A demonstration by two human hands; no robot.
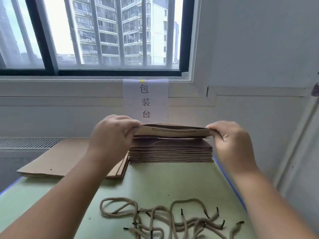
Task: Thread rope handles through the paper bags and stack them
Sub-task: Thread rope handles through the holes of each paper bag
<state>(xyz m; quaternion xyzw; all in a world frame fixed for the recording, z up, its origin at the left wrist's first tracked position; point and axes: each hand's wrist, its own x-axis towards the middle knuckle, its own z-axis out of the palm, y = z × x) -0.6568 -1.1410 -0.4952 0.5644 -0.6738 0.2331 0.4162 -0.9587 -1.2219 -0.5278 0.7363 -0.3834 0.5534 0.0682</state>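
Now: left grip (114, 131) and right grip (229, 137) each pinch one end of a brown paper bag (172, 132), held level just over the stack of bags (170, 152) at the far end of the green surface (155, 180)
Doing it well: I'd square its edges with the stack below, lower both ends together, and tuck the handle flat so the pile sits even
Waiting: loose rope handles (164, 219) lie near the person; flat bags (57, 161), seemingly unthreaded, sit left of the stack
Hard to see: fingertips under the bag; whether it touches the stack; whether both sides are threaded; nearest ropes cut off at the bottom edge
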